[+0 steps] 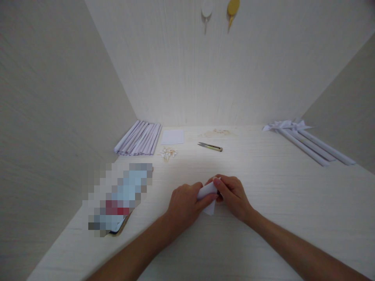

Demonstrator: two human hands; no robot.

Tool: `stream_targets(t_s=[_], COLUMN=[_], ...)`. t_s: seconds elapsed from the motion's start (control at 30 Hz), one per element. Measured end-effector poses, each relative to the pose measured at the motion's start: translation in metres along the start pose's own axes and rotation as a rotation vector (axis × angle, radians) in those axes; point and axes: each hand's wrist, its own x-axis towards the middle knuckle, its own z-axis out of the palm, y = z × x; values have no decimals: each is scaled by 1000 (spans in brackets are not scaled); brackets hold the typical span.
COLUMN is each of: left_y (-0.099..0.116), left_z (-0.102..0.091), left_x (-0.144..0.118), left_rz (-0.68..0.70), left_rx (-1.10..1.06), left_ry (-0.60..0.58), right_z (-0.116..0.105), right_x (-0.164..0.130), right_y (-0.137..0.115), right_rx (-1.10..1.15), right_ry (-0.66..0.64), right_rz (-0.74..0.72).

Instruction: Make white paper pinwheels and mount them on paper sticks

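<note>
A small piece of white paper point(207, 190), curled over with a loose corner hanging below, is held between both hands above the tabletop. My left hand point(185, 201) grips it from the left, thumb laid along its lower side. On the right end, my right hand point(233, 193) pinches the paper between thumb and fingers. Part of the paper is hidden behind the fingers. Beyond the hands lies a pair of thread snips point(210, 146) with pale yellowish handles.
Rolled white paper tubes point(139, 138) lie at the back left, beside a flat white sheet point(172, 137) and a small pile of little white-and-tan pieces point(168, 153). Long tubes with white ribbon-like ends point(310, 144) rest at the right. A pixelated phone-like device point(123, 199) is at left.
</note>
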Motion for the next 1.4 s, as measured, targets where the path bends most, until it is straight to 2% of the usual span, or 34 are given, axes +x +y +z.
stream_targets(t_s=[0.8,1.23,1.4], left_y=[0,3,2], left_z=[0,-1,1], left_x=[0,0,0], left_rz=[-13,-28,-5], left_rx=[19,53,52], left_ry=[-16,-34,-5], right_z=[0,2,0], right_x=[1,1,1], right_y=[-3,-3,0], right_rx=[51,172,222], right_ry=[1,31,32], right_rz=[25,126,140])
